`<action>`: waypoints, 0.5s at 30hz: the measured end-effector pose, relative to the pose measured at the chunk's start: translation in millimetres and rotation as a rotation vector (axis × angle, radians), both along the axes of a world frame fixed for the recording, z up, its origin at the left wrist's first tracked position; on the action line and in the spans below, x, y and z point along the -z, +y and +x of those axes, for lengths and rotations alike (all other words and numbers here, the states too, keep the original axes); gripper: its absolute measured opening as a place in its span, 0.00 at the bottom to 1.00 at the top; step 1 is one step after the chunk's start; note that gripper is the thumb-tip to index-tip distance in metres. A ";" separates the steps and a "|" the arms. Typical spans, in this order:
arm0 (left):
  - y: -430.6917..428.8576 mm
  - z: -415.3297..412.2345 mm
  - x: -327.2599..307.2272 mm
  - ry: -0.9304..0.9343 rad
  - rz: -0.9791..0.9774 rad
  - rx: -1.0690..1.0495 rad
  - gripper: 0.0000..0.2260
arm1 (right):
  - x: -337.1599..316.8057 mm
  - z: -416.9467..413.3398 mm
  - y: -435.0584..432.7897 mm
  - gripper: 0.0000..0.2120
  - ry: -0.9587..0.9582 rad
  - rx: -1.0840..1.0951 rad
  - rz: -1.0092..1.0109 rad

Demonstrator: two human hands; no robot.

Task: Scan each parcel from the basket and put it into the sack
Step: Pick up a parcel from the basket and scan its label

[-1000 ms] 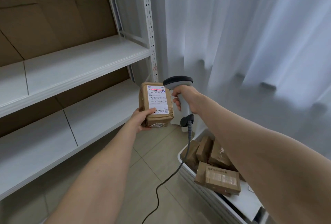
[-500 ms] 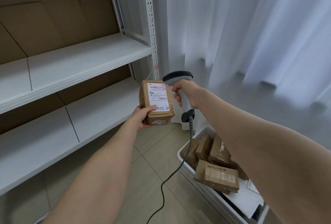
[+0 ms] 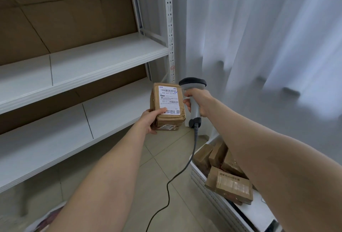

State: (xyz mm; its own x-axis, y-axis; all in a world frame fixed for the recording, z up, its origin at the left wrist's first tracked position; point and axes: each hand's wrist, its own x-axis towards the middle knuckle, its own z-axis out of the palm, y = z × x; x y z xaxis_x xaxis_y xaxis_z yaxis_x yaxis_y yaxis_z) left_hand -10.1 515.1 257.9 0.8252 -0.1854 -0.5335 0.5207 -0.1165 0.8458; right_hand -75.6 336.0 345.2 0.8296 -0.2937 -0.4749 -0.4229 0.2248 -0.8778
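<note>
A: Fig. legend, head view. What does the left hand (image 3: 149, 120) carry?

B: 1 brown parcel (image 3: 169, 108), held upright w/ its white label (image 3: 169, 100) facing the camera. Thumb lies across the label's lower left corner; the other fingers are wrapped behind the parcel, so the hand is clamped on it. Barcode sits at the label's top.

A: And the right hand (image 3: 200, 103)?

B: Closed round the grip of a grey handheld scanner (image 3: 193, 92). Its dark head is just beside the parcel's upper right edge; whether they touch, can't tell. A dark cable (image 3: 182, 172) drops from the handle base & curls down over the tiled floor (image 3: 157, 185).

A: Where's the rest of the stock?

B: Lower right: white basket (image 3: 209, 189) on the floor, w/ several brown parcels (image 3: 229, 185) piled inside, partly hidden by the right forearm. The held parcel is up in the air, left of and above the basket, in front of the shelving.

A: Background?

B: Left: white metal shelving (image 3: 103, 59), 2 boards in plain sight, brown cardboard (image 3: 70, 16) behind them. Right: pale curtain (image 3: 268, 46) hanging to the floor. Bottom left corner: a blurred whitish object, can't identify it.
</note>
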 end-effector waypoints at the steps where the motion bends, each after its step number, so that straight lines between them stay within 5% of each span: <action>1: 4.5 -2.9 -1.0 -0.004 0.012 -0.009 0.35 | 5.8 0.9 3.5 0.11 0.004 0.017 -0.003; 3: 15.8 -10.0 -5.0 -0.015 0.038 -0.045 0.39 | 18.9 2.9 13.3 0.12 0.019 0.020 -0.006; 8: 52.6 -37.4 -21.9 -0.026 0.058 -0.178 0.27 | 51.8 11.8 59.7 0.20 0.070 -0.098 -0.014; 15: 149.2 -39.7 14.4 -0.057 0.324 -0.301 0.50 | 63.9 -3.0 155.9 0.18 0.117 -0.351 0.089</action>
State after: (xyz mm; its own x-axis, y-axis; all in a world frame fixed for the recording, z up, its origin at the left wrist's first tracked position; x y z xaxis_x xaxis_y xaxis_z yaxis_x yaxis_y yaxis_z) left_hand -49.9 664.4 243.5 0.8468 0.2365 -0.4765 0.5253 -0.2309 0.8190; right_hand -78.6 491.9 281.3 0.8108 0.0455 -0.5835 -0.5843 0.1220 -0.8023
